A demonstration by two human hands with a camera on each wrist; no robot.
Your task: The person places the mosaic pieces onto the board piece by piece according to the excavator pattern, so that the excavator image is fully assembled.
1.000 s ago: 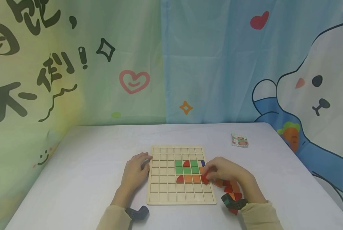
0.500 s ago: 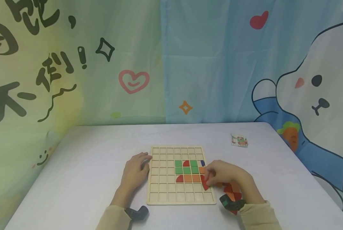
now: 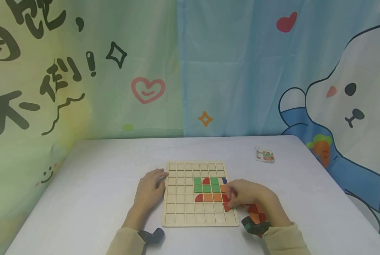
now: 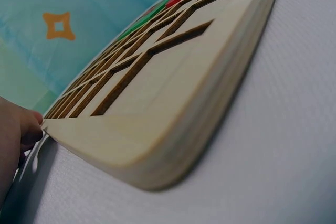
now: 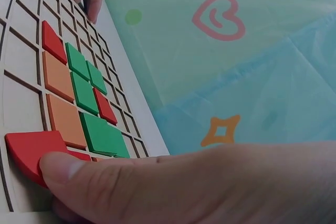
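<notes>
A wooden grid board [image 3: 180, 209] lies on the table with green, orange and red tiles in some of its cells. My right hand [image 3: 248, 193] pinches a red quarter-round tile [image 3: 227, 207] over the rightmost column, just below another red tile [image 3: 225, 198]. In the right wrist view the thumb presses the edge of the held red tile [image 5: 31, 150], which sits tilted over a cell; the other fingers are mostly hidden. My left hand [image 3: 149, 189] rests beside the board, its fingers loosely extended and touching the left edge. Only part of the left hand [image 4: 13, 145] shows in the left wrist view.
Loose red and orange tiles [image 3: 256, 212] lie right of the board, partly covered by the right wrist and its dark wrist device [image 3: 255, 225]. A small picture packet [image 3: 265, 155] lies at the back right. A printed curtain [image 3: 215, 71] hangs behind the table.
The red tile in my right hand has moved down from the red tile's row to the cell below, and its tilt has changed. My left hand stays in place.
</notes>
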